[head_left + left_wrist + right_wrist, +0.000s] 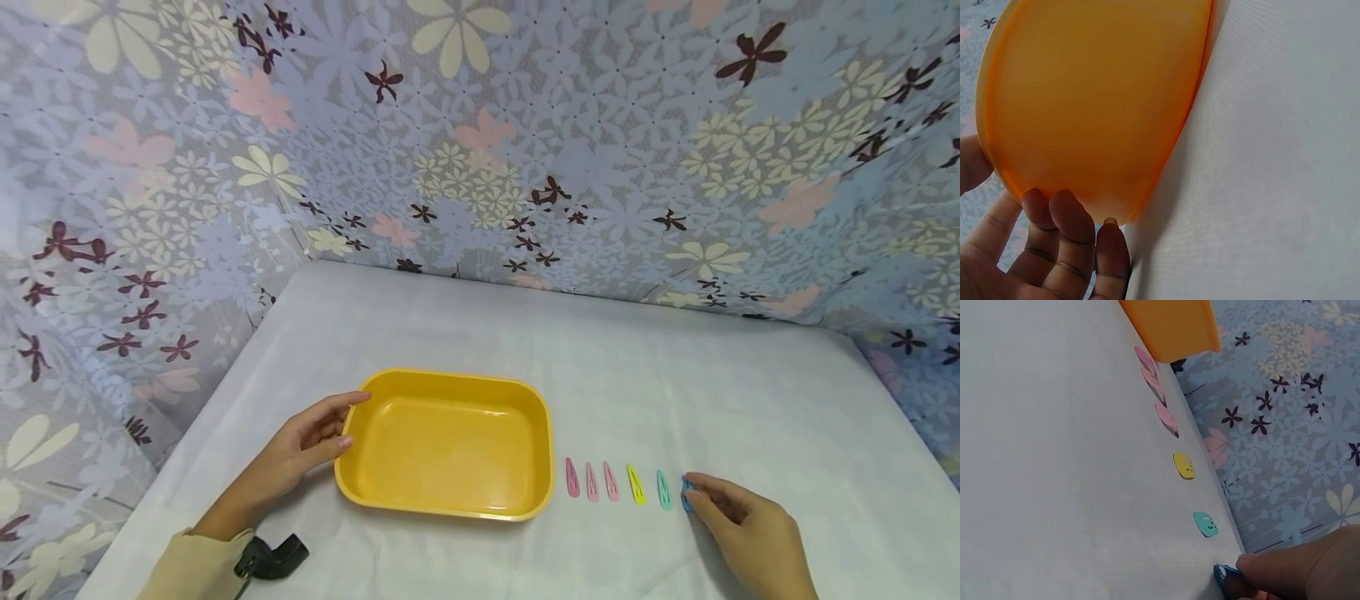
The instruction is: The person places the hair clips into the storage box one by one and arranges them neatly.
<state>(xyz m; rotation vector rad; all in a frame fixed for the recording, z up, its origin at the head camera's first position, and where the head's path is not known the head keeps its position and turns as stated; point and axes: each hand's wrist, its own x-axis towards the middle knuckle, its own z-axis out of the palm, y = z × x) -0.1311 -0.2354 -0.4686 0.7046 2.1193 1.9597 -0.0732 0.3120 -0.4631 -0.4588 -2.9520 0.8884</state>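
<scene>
A yellow rectangular tray (pixel 450 510) stands on the white cloth. My left hand (pixel 303 437) grips its left end, index finger and thumb at the rim; in the left wrist view the other fingers (pixel 1072 219) curl against the outer wall. To the right of the tray, snap hair clips lie in a row: a dark pink clip (pixel 572 477), two light pink clips (pixel 592 482), a yellow clip (pixel 635 484) and a turquoise clip (pixel 663 490). At the row's right end my right hand (pixel 750 529) pinches a blue hair clip (pixel 1225 572) between thumb and fingers, partly hidden by them.
White cloth (pixel 420 308) covers the table. Flowered fabric (pixel 600 167) hangs behind it and at both sides. A black curved object (pixel 273 558) sits by the left sleeve (pixel 198 562).
</scene>
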